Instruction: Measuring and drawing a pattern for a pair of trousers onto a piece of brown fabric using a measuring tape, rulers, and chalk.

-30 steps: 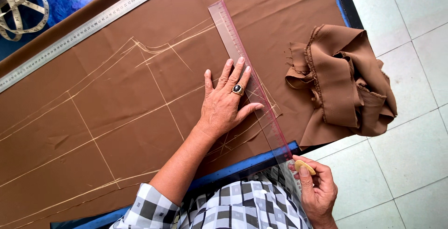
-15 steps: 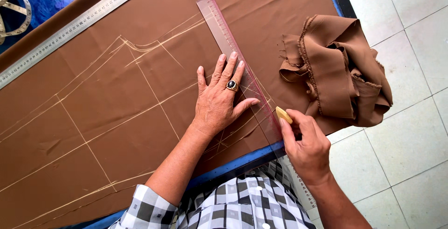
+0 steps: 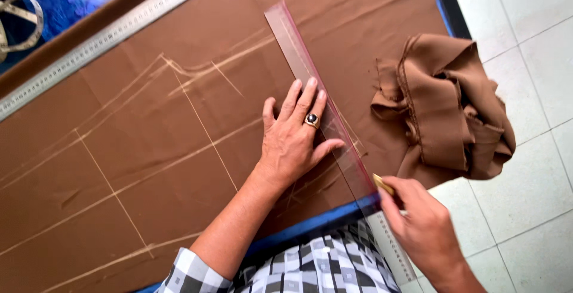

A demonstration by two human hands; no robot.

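Note:
My left hand, with a dark-stoned ring, lies flat with fingers spread on a clear plastic ruler with a red edge. The ruler lies diagonally across brown fabric marked with pale chalk lines. My right hand pinches a small piece of yellowish tailor's chalk, its tip at the ruler's right edge near the cloth's front border.
A crumpled heap of the same brown cloth sits at the right table edge. A long metal ruler runs along the far side. A tape measure lies on blue cloth at top left. White floor tiles lie to the right.
My right hand with the chalk rose from the table's front edge to beside the ruler, then slid back down along its edge. My left hand stayed pressed on the ruler.

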